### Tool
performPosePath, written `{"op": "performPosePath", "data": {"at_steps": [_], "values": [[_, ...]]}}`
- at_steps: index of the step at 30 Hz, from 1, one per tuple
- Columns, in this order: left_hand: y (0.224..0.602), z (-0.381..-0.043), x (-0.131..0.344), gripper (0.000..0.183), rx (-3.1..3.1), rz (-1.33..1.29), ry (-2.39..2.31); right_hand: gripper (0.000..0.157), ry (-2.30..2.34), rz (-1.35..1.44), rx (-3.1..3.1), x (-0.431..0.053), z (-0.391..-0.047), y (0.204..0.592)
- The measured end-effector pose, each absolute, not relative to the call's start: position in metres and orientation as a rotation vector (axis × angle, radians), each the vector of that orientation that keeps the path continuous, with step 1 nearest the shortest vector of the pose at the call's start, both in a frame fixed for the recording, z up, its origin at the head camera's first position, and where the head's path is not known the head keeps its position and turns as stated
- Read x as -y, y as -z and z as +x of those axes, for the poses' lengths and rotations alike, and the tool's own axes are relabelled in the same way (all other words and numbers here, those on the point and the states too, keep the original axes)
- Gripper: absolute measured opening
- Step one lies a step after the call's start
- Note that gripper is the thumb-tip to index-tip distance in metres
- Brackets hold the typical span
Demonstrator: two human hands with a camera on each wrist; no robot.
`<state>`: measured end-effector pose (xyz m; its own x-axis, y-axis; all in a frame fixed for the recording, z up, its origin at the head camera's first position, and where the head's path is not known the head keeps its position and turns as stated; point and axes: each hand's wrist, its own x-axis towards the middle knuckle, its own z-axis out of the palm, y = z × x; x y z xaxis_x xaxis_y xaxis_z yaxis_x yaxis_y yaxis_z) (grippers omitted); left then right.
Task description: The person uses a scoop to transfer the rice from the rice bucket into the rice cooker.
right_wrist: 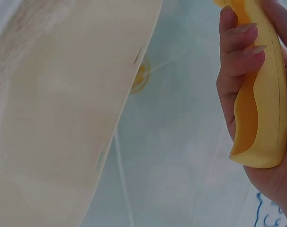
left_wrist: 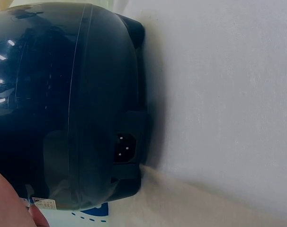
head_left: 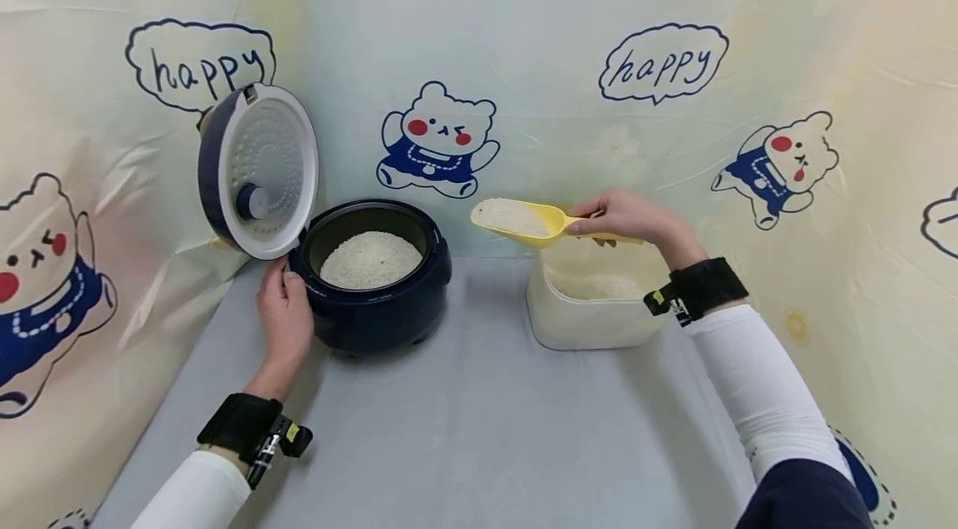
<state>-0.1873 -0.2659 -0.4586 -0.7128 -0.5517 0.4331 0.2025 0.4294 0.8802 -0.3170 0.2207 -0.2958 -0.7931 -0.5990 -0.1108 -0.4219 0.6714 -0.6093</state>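
Note:
My right hand (head_left: 624, 217) grips the handle of a yellow scoop (head_left: 552, 221) heaped with rice (head_left: 512, 217), held above the left back part of a white bin (head_left: 591, 329). In the right wrist view, fingers (right_wrist: 243, 61) curl round the scoop's hollow handle (right_wrist: 271, 109). My left hand (head_left: 286, 317) touches the left side of a dark blue rice cooker (head_left: 374, 317), below its raised lid (head_left: 273, 171); its fingertips are mostly hidden. White rice (head_left: 372, 260) lies in the cooker's pot. The left wrist view shows the cooker's power socket (left_wrist: 125, 147).
Both containers stand on a grey-covered table (head_left: 479, 429), a gap between them. Pale cloth with bear drawings (head_left: 437, 138) hangs close behind and at the sides. More rice (head_left: 606, 288) lies inside the bin. The opened lid leans up and left of the cooker.

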Motion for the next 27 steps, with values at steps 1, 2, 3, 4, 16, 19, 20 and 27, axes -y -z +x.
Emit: {"op": "performPosePath", "data": {"at_steps": [1,2,3,4,16,19,20,27], "values": [[0.459,-0.188,0.266,0.042,1.964,0.289,1.338,0.026,0.832,-0.827,-2.571,-0.213,-0.318,0.294],[0.460,-0.189,0.266,0.042,1.959,0.285,1.335,0.027,0.833,-0.842,-2.559,-0.205,-0.319,0.293],[0.460,-0.189,0.266,0.042,1.957,0.283,1.333,0.027,0.836,-0.857,-2.550,-0.197,-0.320,0.292],[0.460,-0.189,0.267,0.042,1.957,0.283,1.331,0.026,0.839,-0.872,-2.541,-0.190,-0.322,0.291],[0.458,-0.187,0.266,0.044,1.963,0.297,1.354,0.029,0.742,-1.003,-2.475,-0.101,-0.326,0.273],[0.457,-0.186,0.266,0.044,1.974,0.304,1.363,0.027,0.716,-1.018,-2.455,-0.083,-0.324,0.268],[0.457,-0.186,0.266,0.044,1.976,0.306,1.367,0.026,0.705,-1.017,-2.451,-0.077,-0.323,0.267],[0.459,-0.188,0.266,0.044,1.971,0.305,1.356,0.033,0.620,-1.005,-2.485,-0.047,-0.312,0.266]]}}
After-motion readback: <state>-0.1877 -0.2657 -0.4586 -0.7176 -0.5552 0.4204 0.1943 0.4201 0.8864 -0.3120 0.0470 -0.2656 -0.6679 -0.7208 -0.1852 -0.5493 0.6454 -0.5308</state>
